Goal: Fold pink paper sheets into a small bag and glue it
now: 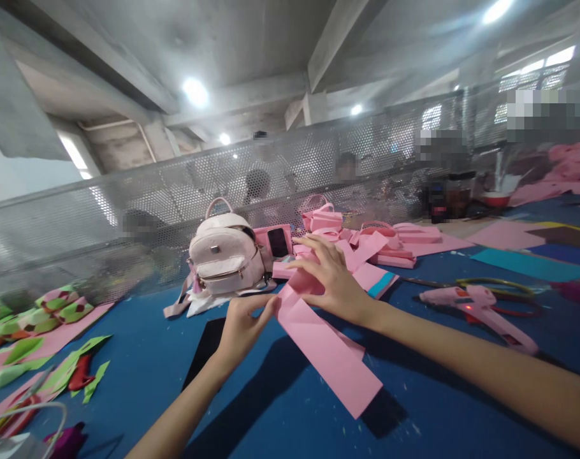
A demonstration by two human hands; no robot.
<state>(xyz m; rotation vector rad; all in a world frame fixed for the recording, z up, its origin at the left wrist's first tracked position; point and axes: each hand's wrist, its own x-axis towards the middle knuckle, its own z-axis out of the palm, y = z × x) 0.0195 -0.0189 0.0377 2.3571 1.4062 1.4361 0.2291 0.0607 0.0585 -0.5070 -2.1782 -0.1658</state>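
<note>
A long pink paper strip point(328, 350) lies across the blue table point(280, 414), its far end lifted between both hands. My left hand point(242, 325) pinches the strip's left edge with closed fingers. My right hand point(328, 274) rests on top of the strip's folded upper part, fingers curled over it and pressing down. Behind the hands lies a pile of folded pink paper pieces point(385, 245).
A small pink backpack point(225, 255) stands just beyond my left hand, a phone point(277, 242) beside it. A pink glue gun point(481, 306) lies to the right. Green and pink cut paper shapes point(41, 331) cover the left. A perforated metal screen point(223, 185) rises behind, with people beyond it.
</note>
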